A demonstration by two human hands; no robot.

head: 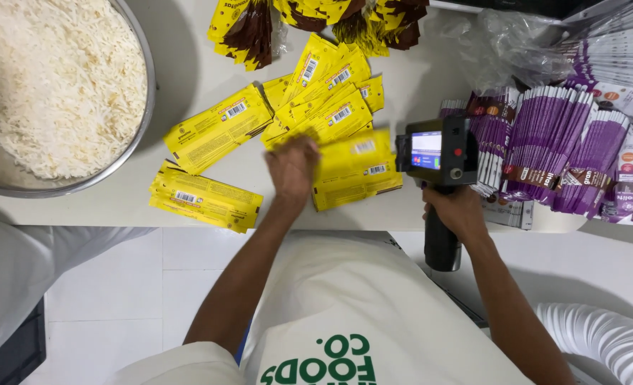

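Observation:
My left hand (292,168) rests on a stack of flat yellow pouches (357,170) near the front of the white table (188,78), fingers curled onto the pouches; the hand is blurred. More yellow pouches (216,128) are fanned out behind and to the left, with another pile (206,198) at the table's front edge. My right hand (457,211) grips the handle of a black handheld printer gun (437,153) with a small lit screen, held upright just right of the yellow stack.
A large metal bowl (139,135) of white rice fills the far left. Purple pouches (566,150) stand in rows at the right, with clear plastic wrap behind. Yellow-and-brown pouches (248,28) lie at the back. A white corrugated hose (609,339) lies lower right.

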